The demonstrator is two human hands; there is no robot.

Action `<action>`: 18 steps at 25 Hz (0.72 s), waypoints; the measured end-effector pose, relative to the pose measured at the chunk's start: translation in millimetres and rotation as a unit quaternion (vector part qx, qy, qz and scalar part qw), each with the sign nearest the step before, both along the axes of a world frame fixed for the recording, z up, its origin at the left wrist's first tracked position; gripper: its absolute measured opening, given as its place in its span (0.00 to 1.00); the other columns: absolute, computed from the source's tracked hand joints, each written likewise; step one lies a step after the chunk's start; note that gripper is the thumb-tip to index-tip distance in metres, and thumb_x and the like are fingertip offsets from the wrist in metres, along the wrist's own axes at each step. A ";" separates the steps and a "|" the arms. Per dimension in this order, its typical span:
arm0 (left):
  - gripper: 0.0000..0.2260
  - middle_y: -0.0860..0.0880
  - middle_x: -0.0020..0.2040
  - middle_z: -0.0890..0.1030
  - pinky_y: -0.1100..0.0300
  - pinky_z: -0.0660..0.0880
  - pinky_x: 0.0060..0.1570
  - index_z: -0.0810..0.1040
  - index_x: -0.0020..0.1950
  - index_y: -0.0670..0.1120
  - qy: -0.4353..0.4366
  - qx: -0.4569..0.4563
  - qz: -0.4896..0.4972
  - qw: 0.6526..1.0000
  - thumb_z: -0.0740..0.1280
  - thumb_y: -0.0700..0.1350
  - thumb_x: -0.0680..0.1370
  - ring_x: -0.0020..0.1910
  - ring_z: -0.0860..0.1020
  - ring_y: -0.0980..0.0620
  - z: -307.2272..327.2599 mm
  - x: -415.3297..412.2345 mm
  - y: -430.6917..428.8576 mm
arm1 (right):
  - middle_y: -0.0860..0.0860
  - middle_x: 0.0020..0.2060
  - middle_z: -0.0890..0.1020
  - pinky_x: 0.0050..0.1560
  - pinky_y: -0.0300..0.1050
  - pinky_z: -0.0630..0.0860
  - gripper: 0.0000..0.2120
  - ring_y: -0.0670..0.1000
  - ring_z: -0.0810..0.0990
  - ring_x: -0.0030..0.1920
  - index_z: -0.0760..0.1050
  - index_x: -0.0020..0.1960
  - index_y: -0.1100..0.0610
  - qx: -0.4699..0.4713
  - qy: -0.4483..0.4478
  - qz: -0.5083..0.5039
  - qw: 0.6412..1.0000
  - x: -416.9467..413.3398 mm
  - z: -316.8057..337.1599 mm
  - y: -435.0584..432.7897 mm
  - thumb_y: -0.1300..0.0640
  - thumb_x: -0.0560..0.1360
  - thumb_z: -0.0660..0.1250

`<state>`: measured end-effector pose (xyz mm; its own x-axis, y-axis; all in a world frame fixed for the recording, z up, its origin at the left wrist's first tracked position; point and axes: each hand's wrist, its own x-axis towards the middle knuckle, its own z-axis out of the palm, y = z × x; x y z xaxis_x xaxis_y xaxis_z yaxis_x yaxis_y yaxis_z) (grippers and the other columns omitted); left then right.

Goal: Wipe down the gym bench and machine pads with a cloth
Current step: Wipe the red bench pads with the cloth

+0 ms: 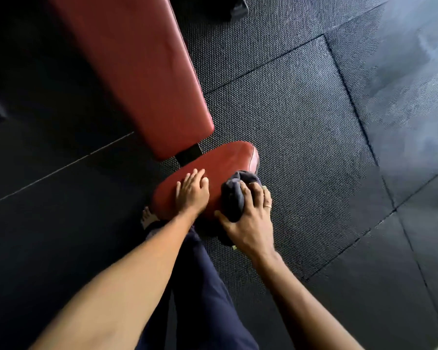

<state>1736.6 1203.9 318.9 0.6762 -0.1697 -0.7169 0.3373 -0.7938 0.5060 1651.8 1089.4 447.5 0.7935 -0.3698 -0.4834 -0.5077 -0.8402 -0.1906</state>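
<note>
Looking down, we see our left hand resting flat, fingers straight, on the bench's red seat pad. Our right hand curls around a bunched dark cloth, holding it at the pad's right edge, just beside the left hand. The long red back pad stretches away over black rubber floor.

The red bench stands on black rubber floor mats, its long back pad a narrow gap from the seat pad, where the left hand rests beside the cloth gripped by the right hand.
</note>
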 end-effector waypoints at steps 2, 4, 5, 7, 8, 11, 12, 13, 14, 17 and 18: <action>0.20 0.52 0.80 0.63 0.51 0.48 0.76 0.66 0.78 0.54 -0.008 -0.004 0.012 1.000 0.54 0.50 0.85 0.79 0.59 0.53 -0.7 2.9 -0.4 | 0.50 0.73 0.72 0.79 0.58 0.53 0.34 0.57 0.64 0.76 0.68 0.76 0.49 -0.057 -0.031 0.049 0.997 13.2 -12.0 3.9 0.33 0.75 0.58; 0.20 0.51 0.80 0.63 0.51 0.49 0.76 0.66 0.78 0.54 -0.029 -0.006 0.004 1.000 0.54 0.49 0.85 0.79 0.59 0.52 -1.8 -1.0 0.6 | 0.50 0.67 0.76 0.70 0.60 0.66 0.30 0.61 0.70 0.69 0.74 0.70 0.48 -0.099 -0.030 0.070 0.992 38.1 -21.5 1.5 0.33 0.75 0.55; 0.20 0.51 0.80 0.63 0.51 0.49 0.76 0.66 0.78 0.54 -0.033 -0.005 -0.002 0.999 0.53 0.49 0.86 0.79 0.59 0.52 -3.0 -2.0 1.4 | 0.51 0.64 0.77 0.64 0.61 0.71 0.30 0.63 0.72 0.66 0.76 0.67 0.48 -0.103 -0.008 0.073 0.992 55.6 -27.4 -0.6 0.32 0.74 0.54; 0.20 0.52 0.80 0.62 0.50 0.49 0.77 0.65 0.78 0.53 -0.023 0.013 -0.001 1.000 0.52 0.49 0.86 0.79 0.58 0.53 -2.2 -1.6 3.2 | 0.52 0.62 0.77 0.62 0.62 0.72 0.29 0.64 0.73 0.65 0.76 0.64 0.49 -0.081 0.074 0.104 0.988 92.3 -48.9 -1.3 0.32 0.76 0.53; 0.20 0.53 0.80 0.62 0.50 0.48 0.77 0.64 0.79 0.52 -0.022 0.028 0.004 0.999 0.52 0.48 0.86 0.79 0.57 0.53 -1.3 -0.9 2.2 | 0.52 0.63 0.76 0.63 0.63 0.71 0.27 0.65 0.72 0.66 0.75 0.64 0.49 -0.070 0.114 0.120 0.984 110.3 -63.3 -1.0 0.33 0.77 0.54; 0.22 0.53 0.81 0.58 0.49 0.45 0.78 0.60 0.80 0.50 0.004 0.056 0.015 0.998 0.51 0.48 0.86 0.80 0.53 0.53 0.8 1.5 -1.0 | 0.50 0.67 0.73 0.67 0.63 0.67 0.27 0.64 0.67 0.72 0.73 0.67 0.47 -0.056 0.170 0.146 0.973 141.0 -89.7 -6.5 0.32 0.76 0.58; 0.22 0.53 0.82 0.55 0.49 0.43 0.78 0.57 0.81 0.51 0.012 0.063 -0.001 0.998 0.51 0.49 0.86 0.81 0.51 0.54 -0.5 0.5 -0.2 | 0.49 0.69 0.72 0.69 0.63 0.65 0.31 0.63 0.65 0.73 0.72 0.69 0.43 -0.045 0.170 0.151 0.973 137.5 -87.3 -8.8 0.27 0.74 0.56; 0.23 0.54 0.82 0.52 0.49 0.42 0.78 0.54 0.82 0.52 0.016 0.068 -0.022 0.997 0.50 0.51 0.86 0.81 0.49 0.54 -1.7 -1.2 -0.1 | 0.48 0.71 0.71 0.72 0.62 0.63 0.35 0.62 0.63 0.75 0.69 0.72 0.40 -0.024 0.163 0.153 0.974 128.5 -79.0 -11.9 0.23 0.72 0.54; 0.24 0.55 0.82 0.51 0.48 0.40 0.78 0.52 0.82 0.54 0.020 0.068 -0.035 0.997 0.49 0.52 0.86 0.81 0.48 0.54 -2.4 -1.8 0.5 | 0.47 0.73 0.69 0.75 0.61 0.61 0.37 0.60 0.61 0.76 0.66 0.74 0.37 -0.001 0.153 0.152 0.976 117.5 -70.6 -15.4 0.21 0.71 0.52; 0.23 0.56 0.82 0.54 0.47 0.41 0.78 0.55 0.81 0.57 0.024 0.063 0.001 0.998 0.49 0.54 0.85 0.81 0.50 0.55 -2.9 1.6 -3.2 | 0.49 0.72 0.71 0.76 0.54 0.61 0.33 0.59 0.65 0.75 0.67 0.76 0.39 0.021 0.125 0.209 0.970 113.5 -72.4 -38.2 0.28 0.73 0.59; 0.22 0.57 0.81 0.56 0.47 0.41 0.78 0.57 0.81 0.58 0.017 0.069 0.012 0.997 0.50 0.54 0.85 0.81 0.51 0.55 -3.4 1.7 -5.3 | 0.51 0.69 0.73 0.75 0.54 0.63 0.31 0.58 0.68 0.73 0.69 0.75 0.41 0.012 0.122 0.222 0.967 127.8 -84.7 -49.2 0.32 0.74 0.62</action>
